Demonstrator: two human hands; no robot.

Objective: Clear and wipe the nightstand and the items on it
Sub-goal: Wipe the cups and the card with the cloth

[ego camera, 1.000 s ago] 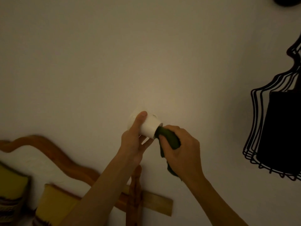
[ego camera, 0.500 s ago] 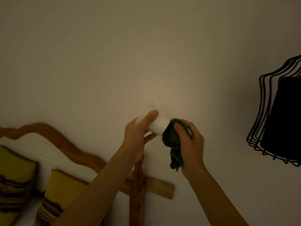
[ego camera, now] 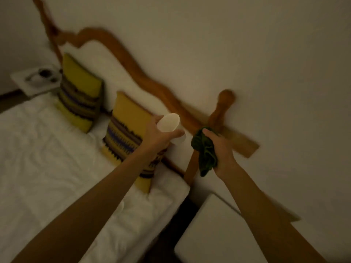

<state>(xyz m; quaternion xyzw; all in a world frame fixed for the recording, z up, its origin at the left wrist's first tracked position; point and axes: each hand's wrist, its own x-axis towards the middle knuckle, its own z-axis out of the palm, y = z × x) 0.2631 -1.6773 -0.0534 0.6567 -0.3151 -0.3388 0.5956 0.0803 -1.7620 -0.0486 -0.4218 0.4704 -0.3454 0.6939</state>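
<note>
Above the corner of the bed, near the wooden headboard, the left hand holds a small white cup with its fingers curled around the side and the thumb across it, so the cup is kept in the air and away from the surface that must be cleaned. The right hand is closed on a bunched green cloth, which hangs down a little from the fist; cloth and cup are near each other but apart. I judge that the cup is lifted like this so the cloth can reach all of its sides. The cup lies tilted: its long axis goes from upper left to lower right, and one round end faces up toward the camera, while the other end points down to the wall side. Whether the visible end is the mouth or the base, I cannot tell. The white nightstand stands below the right forearm, beside the bed, and its visible top part carries nothing.
</note>
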